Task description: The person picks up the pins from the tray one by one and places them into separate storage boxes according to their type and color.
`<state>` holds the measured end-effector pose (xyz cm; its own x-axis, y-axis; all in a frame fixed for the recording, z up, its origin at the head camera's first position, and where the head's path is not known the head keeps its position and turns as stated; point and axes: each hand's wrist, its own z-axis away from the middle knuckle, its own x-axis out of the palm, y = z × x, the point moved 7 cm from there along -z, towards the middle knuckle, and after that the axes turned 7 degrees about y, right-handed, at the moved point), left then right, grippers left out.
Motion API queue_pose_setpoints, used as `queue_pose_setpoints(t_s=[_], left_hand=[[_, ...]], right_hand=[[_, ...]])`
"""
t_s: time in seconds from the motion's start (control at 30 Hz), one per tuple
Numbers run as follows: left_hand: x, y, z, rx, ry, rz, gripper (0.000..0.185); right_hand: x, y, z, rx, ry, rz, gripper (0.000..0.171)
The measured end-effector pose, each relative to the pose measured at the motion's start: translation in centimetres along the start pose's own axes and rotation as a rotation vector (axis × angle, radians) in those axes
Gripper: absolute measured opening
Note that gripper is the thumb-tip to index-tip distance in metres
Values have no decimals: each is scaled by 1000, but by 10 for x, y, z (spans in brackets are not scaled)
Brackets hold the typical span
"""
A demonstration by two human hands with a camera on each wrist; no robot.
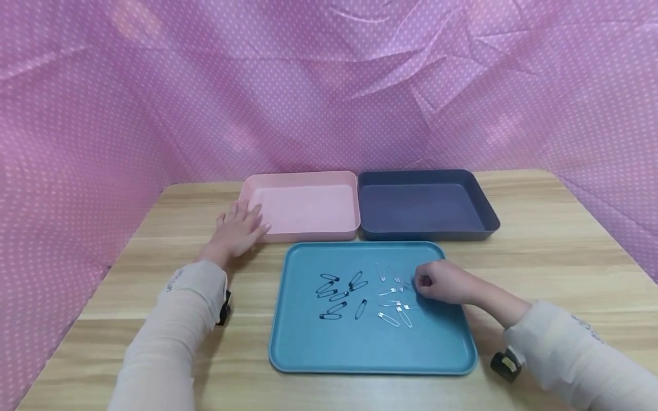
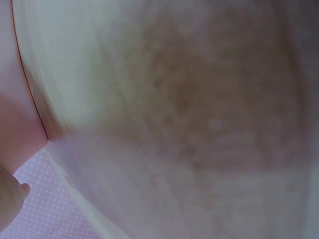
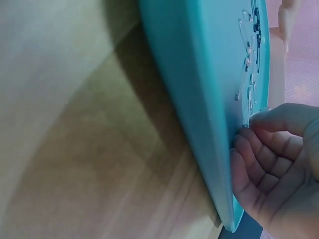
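My left hand (image 1: pixel 237 231) rests with spread fingers on the left rim of the pink tray (image 1: pixel 308 236); the left wrist view shows only a sliver of it. Over the right part of the blue tray (image 1: pixel 375 357), my right hand (image 1: pixel 444 281) has curled fingers, thumb and index together. In the right wrist view a small shiny end of a silver safety pin (image 3: pixel 246 125) shows at those fingertips; most of it is hidden. Several silver safety pins (image 1: pixel 389 319) lie left of this hand. Farther left on the blue tray is a group of several black safety pins (image 1: pixel 361 309).
Behind the blue tray, a dark navy tray (image 1: pixel 429 235) stands right of the pink one, their sides nearly touching. All the trays are on a wooden table (image 1: pixel 545 245). A pink dotted cloth (image 1: pixel 308 103) hangs behind and at both sides.
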<state>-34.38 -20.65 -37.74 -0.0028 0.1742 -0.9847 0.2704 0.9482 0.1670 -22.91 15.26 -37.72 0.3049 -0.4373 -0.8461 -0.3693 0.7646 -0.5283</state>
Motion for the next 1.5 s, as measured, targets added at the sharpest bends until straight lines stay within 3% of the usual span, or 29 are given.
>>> queue_pose_setpoints(t_s=[0.2,0.47,0.7,1.0,1.5], left_hand=[[1,1,1,3,-7,-12,68],[3,3,1,8,-23,-21,70],[3,3,3,5,-34,-23,68],[4,0,3,-10,-46,-34,67],[1,1,1,-5,-62,-30,71]], right_hand=[[0,-4,-1,-35,-38,-78,15],[-1,-6,-8,-6,-55,-211,11],[-7,-9,-20,-35,17,-297,7],[-19,-13,-38,19,159,-410,6],[-30,-30,-63,30,241,-424,10]])
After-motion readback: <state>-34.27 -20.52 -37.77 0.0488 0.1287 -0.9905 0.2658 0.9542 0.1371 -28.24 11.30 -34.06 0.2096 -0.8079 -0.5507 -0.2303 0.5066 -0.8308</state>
